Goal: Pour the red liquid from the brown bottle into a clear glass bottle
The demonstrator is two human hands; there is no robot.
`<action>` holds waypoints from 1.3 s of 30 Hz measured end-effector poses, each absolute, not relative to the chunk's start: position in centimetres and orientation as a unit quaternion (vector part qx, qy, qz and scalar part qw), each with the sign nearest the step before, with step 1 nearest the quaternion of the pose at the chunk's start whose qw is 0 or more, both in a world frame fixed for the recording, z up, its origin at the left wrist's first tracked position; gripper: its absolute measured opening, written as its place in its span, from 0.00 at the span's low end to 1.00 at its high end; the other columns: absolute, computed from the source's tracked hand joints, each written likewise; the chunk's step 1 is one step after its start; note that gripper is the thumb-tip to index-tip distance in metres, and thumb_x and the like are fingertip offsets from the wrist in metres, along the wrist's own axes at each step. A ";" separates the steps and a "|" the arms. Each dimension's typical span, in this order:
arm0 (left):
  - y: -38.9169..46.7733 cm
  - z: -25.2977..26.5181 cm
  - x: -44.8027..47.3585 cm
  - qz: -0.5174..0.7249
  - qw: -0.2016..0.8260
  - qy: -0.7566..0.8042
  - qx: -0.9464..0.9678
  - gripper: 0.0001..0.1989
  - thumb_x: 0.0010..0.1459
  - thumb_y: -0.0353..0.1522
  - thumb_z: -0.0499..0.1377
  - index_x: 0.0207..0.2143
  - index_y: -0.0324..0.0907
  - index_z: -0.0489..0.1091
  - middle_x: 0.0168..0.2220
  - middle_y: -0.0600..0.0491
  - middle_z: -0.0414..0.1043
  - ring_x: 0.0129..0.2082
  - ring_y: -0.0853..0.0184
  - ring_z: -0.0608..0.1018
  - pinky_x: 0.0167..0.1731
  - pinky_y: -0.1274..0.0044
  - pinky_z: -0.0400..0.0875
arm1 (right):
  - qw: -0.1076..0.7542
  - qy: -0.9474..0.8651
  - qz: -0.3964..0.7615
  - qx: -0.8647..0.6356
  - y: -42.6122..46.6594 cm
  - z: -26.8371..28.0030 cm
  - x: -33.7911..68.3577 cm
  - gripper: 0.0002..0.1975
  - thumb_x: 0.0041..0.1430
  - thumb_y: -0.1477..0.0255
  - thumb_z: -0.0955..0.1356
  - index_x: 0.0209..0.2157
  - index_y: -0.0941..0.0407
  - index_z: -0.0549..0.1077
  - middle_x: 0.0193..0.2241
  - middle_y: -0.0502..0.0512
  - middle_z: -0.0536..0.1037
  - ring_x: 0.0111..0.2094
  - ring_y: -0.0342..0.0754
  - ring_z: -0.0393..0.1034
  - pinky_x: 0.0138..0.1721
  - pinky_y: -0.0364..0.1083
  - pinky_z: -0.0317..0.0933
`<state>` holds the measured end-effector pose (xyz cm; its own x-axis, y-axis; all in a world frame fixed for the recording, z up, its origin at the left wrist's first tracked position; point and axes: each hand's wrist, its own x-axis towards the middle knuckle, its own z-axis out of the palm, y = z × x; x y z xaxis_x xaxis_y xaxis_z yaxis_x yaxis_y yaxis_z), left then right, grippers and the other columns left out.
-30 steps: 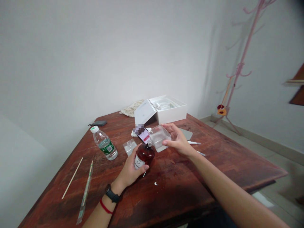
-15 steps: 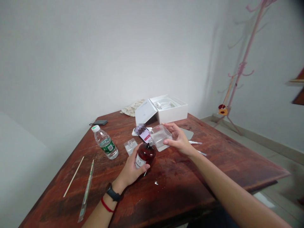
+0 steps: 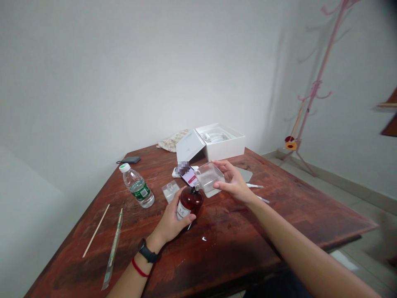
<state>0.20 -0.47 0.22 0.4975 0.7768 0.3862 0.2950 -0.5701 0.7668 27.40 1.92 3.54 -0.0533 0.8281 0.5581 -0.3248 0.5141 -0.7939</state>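
My left hand [image 3: 172,219] is wrapped round a dark amber bottle [image 3: 192,200] with a white label marked "M". The bottle leans away, its neck pointing at a clear plastic box [image 3: 208,178]. That box is tilted and pinched at its right side by the thumb and fingers of my right hand [image 3: 232,182]. The bottle's neck meets or nearly meets the box's near left corner; I cannot tell whether they touch. A clear square lid with a knob [image 3: 170,191] lies left of the bottle. Behind the box rests a phone [image 3: 190,175], its screen lit.
A water bottle [image 3: 141,192] with a green label stands at left, near a bare chopstick [image 3: 96,231] and a wrapped chopstick pack [image 3: 113,248]. An opened white box [image 3: 226,149] sits at the back. White-tipped sticks [image 3: 256,186] lie right. Small wet spots [image 3: 204,238] mark the wooden table [image 3: 248,248].
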 end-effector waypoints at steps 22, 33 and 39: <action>-0.5 0.2 0.3 0.377 0.327 0.336 0.799 0.46 0.62 0.56 0.65 0.72 0.42 0.55 0.66 0.38 0.68 0.65 0.46 0.72 0.68 0.58 0.60 | 0.650 -0.576 0.439 -0.229 1.9 3.6 27.5 0.34 0.42 0.61 0.86 0.52 0.48 0.77 0.51 0.59 0.85 0.54 0.62 0.79 0.55 0.59 0.73; -0.9 0.5 0.4 0.381 0.330 0.324 0.800 0.44 0.62 0.53 0.67 0.72 0.43 0.55 0.65 0.40 0.69 0.63 0.47 0.73 0.67 0.59 0.63 | 0.643 -0.580 0.427 -0.262 1.5 3.6 27.7 0.36 0.43 0.59 0.85 0.52 0.48 0.76 0.51 0.60 0.84 0.53 0.63 0.79 0.54 0.60 0.73; -1.0 0.2 0.4 0.383 0.345 0.323 0.794 0.44 0.62 0.49 0.68 0.72 0.44 0.54 0.66 0.40 0.70 0.63 0.47 0.74 0.65 0.58 0.64 | 0.639 -0.591 0.399 -0.290 1.3 3.5 27.7 0.37 0.43 0.54 0.84 0.53 0.49 0.74 0.52 0.62 0.84 0.54 0.66 0.78 0.57 0.63 0.71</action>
<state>0.37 -1.02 0.21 0.4987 0.7763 0.3856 0.2484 -0.5542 0.7944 27.72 1.34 3.46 -0.0167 0.8518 0.5237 -0.1669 0.5140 -0.8414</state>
